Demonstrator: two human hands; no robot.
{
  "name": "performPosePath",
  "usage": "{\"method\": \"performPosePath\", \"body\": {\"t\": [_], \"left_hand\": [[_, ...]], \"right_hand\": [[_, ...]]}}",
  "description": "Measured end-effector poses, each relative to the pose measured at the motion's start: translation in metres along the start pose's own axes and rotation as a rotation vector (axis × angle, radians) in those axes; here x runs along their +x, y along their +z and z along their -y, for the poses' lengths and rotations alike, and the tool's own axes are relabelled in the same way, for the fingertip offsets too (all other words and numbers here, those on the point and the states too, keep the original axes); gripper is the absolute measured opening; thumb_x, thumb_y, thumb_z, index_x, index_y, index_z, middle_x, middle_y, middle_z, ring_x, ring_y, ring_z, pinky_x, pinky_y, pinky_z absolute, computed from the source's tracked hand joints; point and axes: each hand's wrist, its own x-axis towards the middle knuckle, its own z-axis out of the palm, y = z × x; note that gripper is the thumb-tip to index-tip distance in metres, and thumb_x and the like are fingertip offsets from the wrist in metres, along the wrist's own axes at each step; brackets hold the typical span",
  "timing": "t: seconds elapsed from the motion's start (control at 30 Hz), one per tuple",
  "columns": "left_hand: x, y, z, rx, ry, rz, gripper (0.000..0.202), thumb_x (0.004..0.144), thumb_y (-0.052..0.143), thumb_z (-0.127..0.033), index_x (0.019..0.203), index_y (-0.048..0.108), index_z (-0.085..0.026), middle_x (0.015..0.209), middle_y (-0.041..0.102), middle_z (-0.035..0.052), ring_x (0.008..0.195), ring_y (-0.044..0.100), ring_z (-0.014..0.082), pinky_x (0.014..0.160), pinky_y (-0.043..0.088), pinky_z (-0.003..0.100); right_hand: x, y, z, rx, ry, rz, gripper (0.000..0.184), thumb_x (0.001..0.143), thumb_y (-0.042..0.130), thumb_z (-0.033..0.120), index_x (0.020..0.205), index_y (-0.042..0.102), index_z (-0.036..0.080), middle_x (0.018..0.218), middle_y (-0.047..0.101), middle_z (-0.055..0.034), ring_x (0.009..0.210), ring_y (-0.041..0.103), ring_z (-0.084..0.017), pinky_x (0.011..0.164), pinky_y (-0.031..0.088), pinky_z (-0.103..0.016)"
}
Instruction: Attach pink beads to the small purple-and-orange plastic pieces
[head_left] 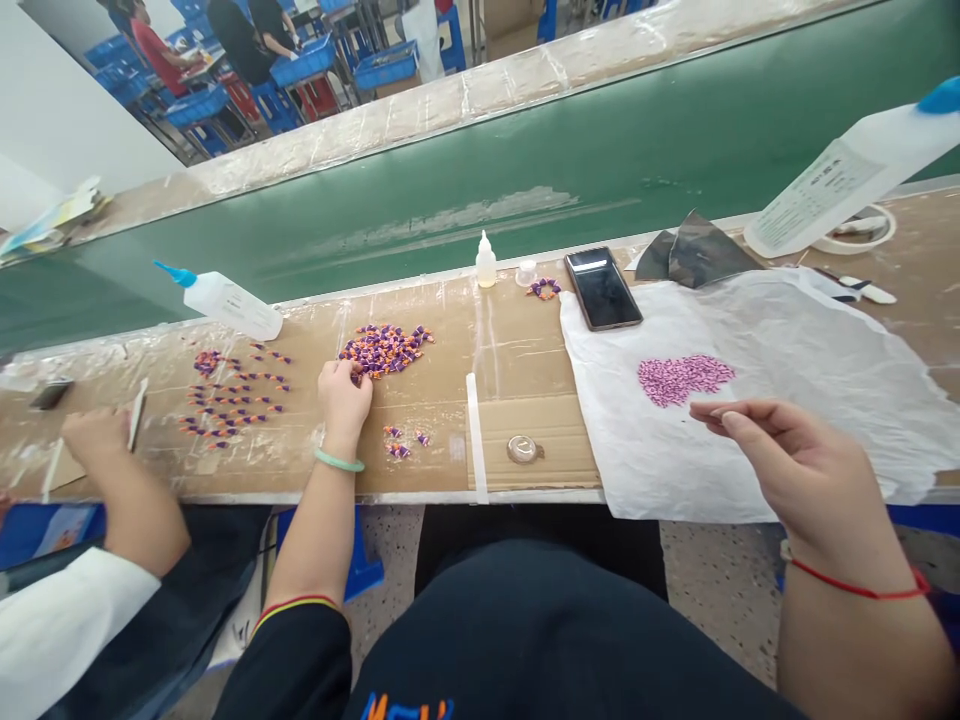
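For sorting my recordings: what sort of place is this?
Probably a handicraft workshop: a long workbench, a heap of purple-and-orange pieces on it, and blue bins beyond.

No text legible for certain. Leaning white bottle (pixel 911 145) at two o'clock: label (pixel 825 185) with several lines of dark print, too small and blurred to make out; slimmer blue-tipped bottle (pixel 217 297) at ten o'clock, its print fainter, likewise unreadable. At six o'clock, orange and blue lettering (pixel 409 711) on the dark shirt (pixel 570 630), cut off by the lower edge, wording unclear.
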Motion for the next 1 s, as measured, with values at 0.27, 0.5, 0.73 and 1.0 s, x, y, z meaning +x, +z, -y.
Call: {"method": "performPosePath", "body": {"t": [0.27, 0.5, 0.73, 1.0], "left_hand": [[0.003, 0.002, -0.006, -0.077, -0.009, 0.005, 0.005, 0.077, 0.058, -0.014, 0.075, 0.060, -0.019, 0.098, 0.062, 0.0141, 0.109, 0.057, 0.0344, 0.102, 0.043, 0.051], [-0.006, -0.021, -0.014, -0.410, -0.108, -0.011, 0.017, 0.078, 0.061, -0.034, 0.084, 0.059, -0.018, 0.076, 0.064, 0.0042, 0.075, 0.066, 0.0225, 0.073, 0.054, 0.037], [-0.036, -0.030, -0.053, -1.087, -0.164, 0.254, 0.029, 0.055, 0.085, -0.030, 0.073, 0.064, -0.020, 0.061, 0.063, -0.0030, 0.052, 0.054, 0.0097, 0.047, 0.044, 0.018], [-0.079, -0.032, -0.105, -1.369, -0.143, 0.744, 0.030, 0.063, 0.091, -0.031, 0.073, 0.065, -0.019, 0.077, 0.066, -0.0001, 0.048, 0.053, 0.0066, 0.040, 0.043, 0.017]], "right_hand": [[0.002, -0.002, -0.004, 0.007, 0.048, -0.018, 0.022, 0.078, 0.068, 0.041, 0.085, 0.070, 0.020, 0.100, 0.077, -0.0111, 0.103, 0.072, -0.031, 0.103, 0.052, -0.053], [0.003, -0.001, -0.002, 0.048, 0.057, -0.043, 0.021, 0.078, 0.068, 0.040, 0.084, 0.071, 0.020, 0.097, 0.077, -0.0124, 0.099, 0.071, -0.029, 0.101, 0.052, -0.051], [0.027, -0.018, -0.034, -0.120, -0.095, -0.099, 0.025, 0.084, 0.056, 0.042, 0.087, 0.066, 0.019, 0.093, 0.076, -0.0109, 0.088, 0.072, -0.025, 0.083, 0.057, -0.042], [0.049, -0.007, -0.049, -0.360, -0.271, -0.005, 0.007, 0.073, 0.060, 0.025, 0.073, 0.065, 0.020, 0.081, 0.068, -0.0070, 0.085, 0.061, -0.024, 0.084, 0.048, -0.041]]}}
